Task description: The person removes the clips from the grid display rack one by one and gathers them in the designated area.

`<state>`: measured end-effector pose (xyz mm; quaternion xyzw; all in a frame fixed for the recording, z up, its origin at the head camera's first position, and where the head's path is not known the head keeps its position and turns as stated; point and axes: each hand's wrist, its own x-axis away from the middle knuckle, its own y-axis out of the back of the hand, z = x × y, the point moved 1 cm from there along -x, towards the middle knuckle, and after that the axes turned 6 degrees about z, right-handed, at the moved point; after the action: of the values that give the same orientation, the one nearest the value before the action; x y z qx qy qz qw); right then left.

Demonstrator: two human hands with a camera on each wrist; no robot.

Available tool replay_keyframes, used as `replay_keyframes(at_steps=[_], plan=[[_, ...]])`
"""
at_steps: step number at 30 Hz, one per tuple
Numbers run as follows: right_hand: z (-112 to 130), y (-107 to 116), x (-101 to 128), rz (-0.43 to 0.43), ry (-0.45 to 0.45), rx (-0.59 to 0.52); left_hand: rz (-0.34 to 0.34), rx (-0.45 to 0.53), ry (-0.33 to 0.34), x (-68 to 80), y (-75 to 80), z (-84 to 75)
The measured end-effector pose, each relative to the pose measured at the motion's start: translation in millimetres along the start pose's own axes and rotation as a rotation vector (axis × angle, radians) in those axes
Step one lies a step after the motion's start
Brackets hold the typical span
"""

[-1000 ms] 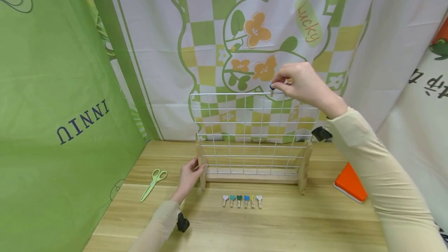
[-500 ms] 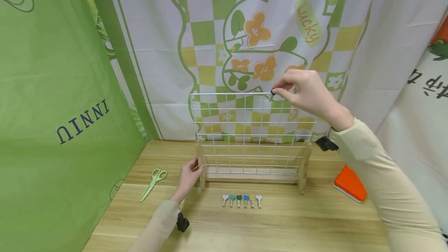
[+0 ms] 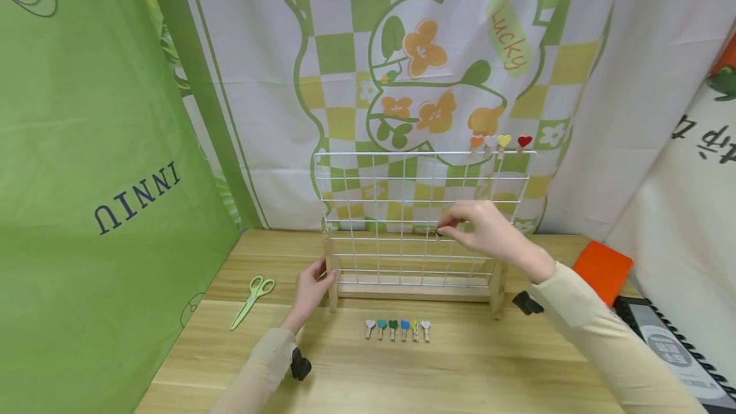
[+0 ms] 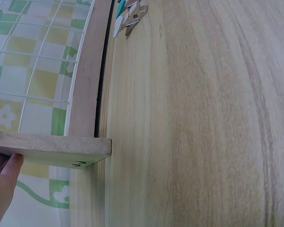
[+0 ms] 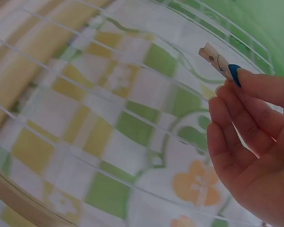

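Observation:
My right hand (image 3: 483, 232) pinches a small wooden clothespin (image 5: 215, 60) by its dark blue heart, thumb against fingertips. It hovers in front of the white wire grid (image 3: 402, 200), around the middle of its height. At the left end of the grid's wooden stand, my left hand (image 3: 312, 287) holds the upright side piece (image 4: 52, 144), thumb and fingers on either side. Along the grid's top wire, toward the right, sit several heart clothespins, among them a red one (image 3: 524, 141) and a yellow one (image 3: 504, 140). More heart clothespins lie in a row before the stand, including a teal one (image 3: 382, 324).
Light green scissors (image 3: 252, 302) lie on the wooden table (image 3: 460, 369) to the left. An orange-red object (image 3: 602, 267) and a spiral-bound notebook (image 3: 669, 344) are at the right. A patterned curtain (image 3: 253, 114) hangs just behind the grid.
My right hand has come down from the grid's top wire with the clothespin still pinched, uncovering the clothespins at the top right. My left hand has stayed in place.

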<state>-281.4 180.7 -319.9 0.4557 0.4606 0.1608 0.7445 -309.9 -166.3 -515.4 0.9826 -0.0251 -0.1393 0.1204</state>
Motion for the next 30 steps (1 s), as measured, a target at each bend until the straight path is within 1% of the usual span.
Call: replay_keyframes(at_steps=[2, 6, 9, 14, 18, 22, 26, 30], plan=[[-3, -16, 11, 0.039, -0.035, -0.031, 0.001, -0.007, 0.000, 0.7, -0.2, -0.2], [-6, -48, 33, 0.138, -0.132, -0.102, 0.000, 0.017, 0.023, 1.3, -0.1, -0.6], [-7, -68, 48, 0.215, -0.183, -0.165, 0.002, 0.031, 0.029, 1.2, 0.2, 0.0], [-11, -97, 70, 0.309, -0.224, -0.259, -0.003, 0.026, 0.023, 0.1, -0.2, 0.5], [-15, -119, 84, 0.353, -0.228, -0.287, -0.005, 0.022, 0.025, -0.8, -0.4, 1.0], [-19, -134, 96, 0.395, -0.233, -0.314, -0.003, 0.021, 0.024, -0.4, 0.1, 0.9], [-22, -144, 104, 0.433, -0.299, -0.368, -0.001, 0.022, 0.020, 0.3, 0.3, 0.5], [-25, -148, 108, 0.465, -0.344, -0.392, -0.002, 0.030, 0.023, 0.5, 0.2, -0.2]])
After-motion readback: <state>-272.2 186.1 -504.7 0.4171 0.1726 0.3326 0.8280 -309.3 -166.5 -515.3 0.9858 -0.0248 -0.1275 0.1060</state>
